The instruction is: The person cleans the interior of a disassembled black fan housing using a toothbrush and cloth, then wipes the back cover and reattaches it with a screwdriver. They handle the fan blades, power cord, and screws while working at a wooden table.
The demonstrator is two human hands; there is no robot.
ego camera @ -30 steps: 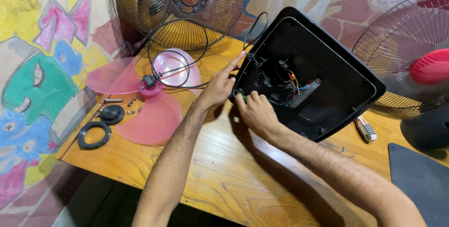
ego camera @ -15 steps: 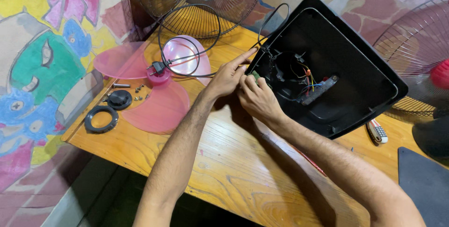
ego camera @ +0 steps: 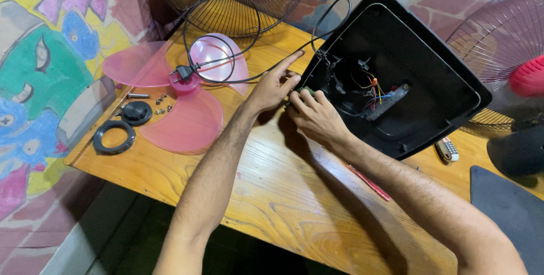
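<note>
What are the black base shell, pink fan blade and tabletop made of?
Black square fan base shell: looks like moulded plastic, matte, with ribs and bosses inside. Translucent pink fan blade: likely plastic, glossy; the table shows through it. Wooden tabletop: visible grain and plank seams, light varnish sheen. Both the left hand and right hand rest at the shell's edge.

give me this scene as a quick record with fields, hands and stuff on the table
left hand: at the edge of the black fan base, index finger out
right hand: beside it, gripping a small green-tipped tool
fan base: tilted up, underside open, coloured wires inside
cord: looped, plug on the pink blade
table: wooden; black ring, cap, screws at left
</note>
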